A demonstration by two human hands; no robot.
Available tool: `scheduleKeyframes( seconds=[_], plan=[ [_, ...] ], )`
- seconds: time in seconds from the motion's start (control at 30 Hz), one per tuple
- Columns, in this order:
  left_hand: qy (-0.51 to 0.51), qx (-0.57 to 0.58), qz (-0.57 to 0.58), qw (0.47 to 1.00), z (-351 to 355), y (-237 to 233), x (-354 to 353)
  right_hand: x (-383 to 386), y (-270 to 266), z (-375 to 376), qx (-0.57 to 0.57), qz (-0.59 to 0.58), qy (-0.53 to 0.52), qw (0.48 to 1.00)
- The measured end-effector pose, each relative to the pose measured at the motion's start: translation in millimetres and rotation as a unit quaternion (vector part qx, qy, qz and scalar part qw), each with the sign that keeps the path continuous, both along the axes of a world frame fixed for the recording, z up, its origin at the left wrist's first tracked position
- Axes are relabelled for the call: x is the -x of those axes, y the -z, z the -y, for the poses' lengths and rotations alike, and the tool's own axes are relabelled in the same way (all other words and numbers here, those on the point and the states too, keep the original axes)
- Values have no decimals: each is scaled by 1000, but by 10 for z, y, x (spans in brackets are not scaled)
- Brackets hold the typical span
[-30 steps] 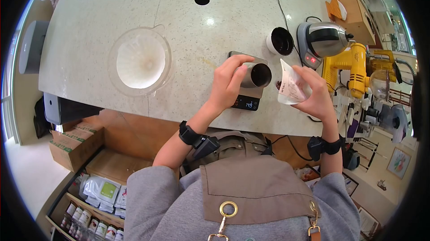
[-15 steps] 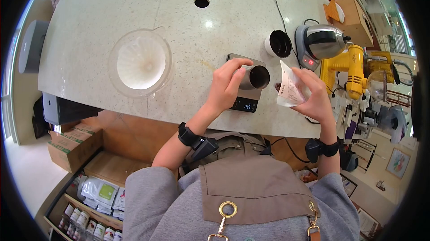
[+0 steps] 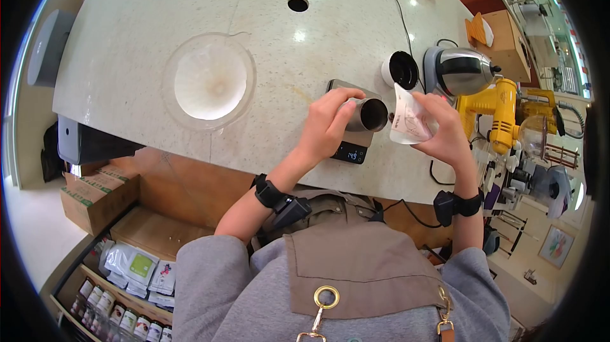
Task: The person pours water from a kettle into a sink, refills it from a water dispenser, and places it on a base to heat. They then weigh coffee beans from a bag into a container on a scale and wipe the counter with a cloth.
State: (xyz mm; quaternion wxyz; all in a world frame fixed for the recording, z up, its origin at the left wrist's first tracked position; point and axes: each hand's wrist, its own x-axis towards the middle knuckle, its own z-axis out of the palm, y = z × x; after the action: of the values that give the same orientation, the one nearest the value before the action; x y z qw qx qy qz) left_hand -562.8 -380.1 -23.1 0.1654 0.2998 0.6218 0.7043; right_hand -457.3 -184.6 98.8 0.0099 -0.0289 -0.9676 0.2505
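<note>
My left hand [image 3: 327,124] is wrapped round a metal cup [image 3: 366,116], tilted with its dark mouth toward the right, over a digital scale [image 3: 351,153] whose display seems to read 149. Just right of the cup, my right hand [image 3: 443,131] grips a white printed paper packet [image 3: 408,121]. A few dark bits show by the packet's left edge. Behind the packet stands a white cup with a black inside [image 3: 401,70]. At the left, a clear glass dripper holds a white paper filter [image 3: 211,82].
A steel kettle [image 3: 467,70] on its base and a yellow machine [image 3: 503,116] stand at the right. A black cable [image 3: 398,8] runs across the table [image 3: 273,49]. Beneath the left edge are a cardboard box [image 3: 101,199] and a drawer of bags and jars.
The camera view has shifted slightly, so the table items appear a little to the right. The packet has moved slightly closer to the metal cup. Both hands keep their holds.
</note>
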Motion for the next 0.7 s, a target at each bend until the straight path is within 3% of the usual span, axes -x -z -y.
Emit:
scheduleKeyframes(
  seconds=[0.4, 0.5, 0.57, 0.6, 0.63, 0.7],
  plan=[
    [-13, -5, -7, 1000, 17, -2, 22, -90, -57, -29, -4, -8, 20, 1000],
    [-52, -27, -88, 994, 4, -96, -20, -178, -100, -35, -15, -64, -10, 998],
    [-75, -69, -174, 979, 13, -239, -37, -286, -65, 28, 160, -83, 56, 982],
    [-69, -73, -180, 978, 14, -312, -50, -367, 26, 71, 339, -88, 98, 932],
    [-61, -80, -188, 977, 19, -387, -74, -400, 117, 120, 443, -96, 118, 883],
    [-40, -93, -203, 974, 7, -545, -135, -486, 319, 171, 555, -91, 153, 813]
  ],
)
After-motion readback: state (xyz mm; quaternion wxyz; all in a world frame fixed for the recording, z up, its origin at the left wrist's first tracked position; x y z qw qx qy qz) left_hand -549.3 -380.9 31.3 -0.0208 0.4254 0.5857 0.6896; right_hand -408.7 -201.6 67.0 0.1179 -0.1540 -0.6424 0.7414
